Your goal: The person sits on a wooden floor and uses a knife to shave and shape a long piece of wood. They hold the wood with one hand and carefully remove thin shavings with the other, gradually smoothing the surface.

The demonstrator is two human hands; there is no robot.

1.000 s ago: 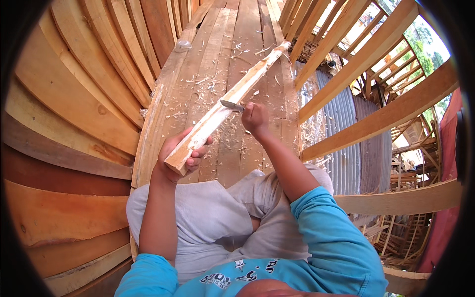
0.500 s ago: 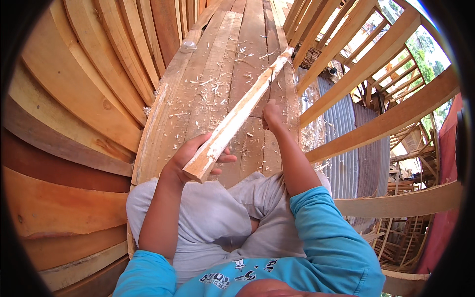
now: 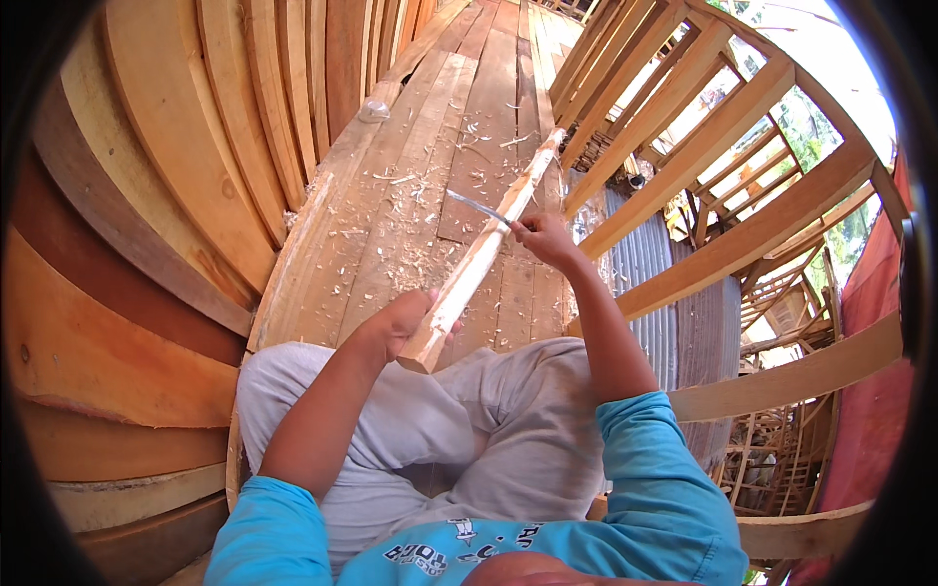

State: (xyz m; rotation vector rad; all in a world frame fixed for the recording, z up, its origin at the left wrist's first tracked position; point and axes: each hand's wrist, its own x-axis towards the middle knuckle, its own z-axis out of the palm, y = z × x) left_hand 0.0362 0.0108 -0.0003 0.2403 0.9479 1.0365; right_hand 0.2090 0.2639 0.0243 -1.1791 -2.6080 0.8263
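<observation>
A long squared wooden stick, pale where its surface is shaved, slants from my lap toward the far right. My left hand is closed round its near end from below, the fingers partly hidden under the wood. Across the upper side of the stick, past its middle, lies the thin blade of a knife, pointing left. My right hand is shut on the knife's handle, just right of the stick; the handle is mostly hidden by the fingers.
Wood shavings litter the plank floor before my crossed legs. A plank wall rises on the left. A slatted wooden railing runs along the right, with corrugated sheets beyond. A small clear object sits near the wall.
My right hand has come up from beside the stick, and the knife's blade now shows across it. The stick's far end has dropped lower in view; my left hand shifted right with the near end.
</observation>
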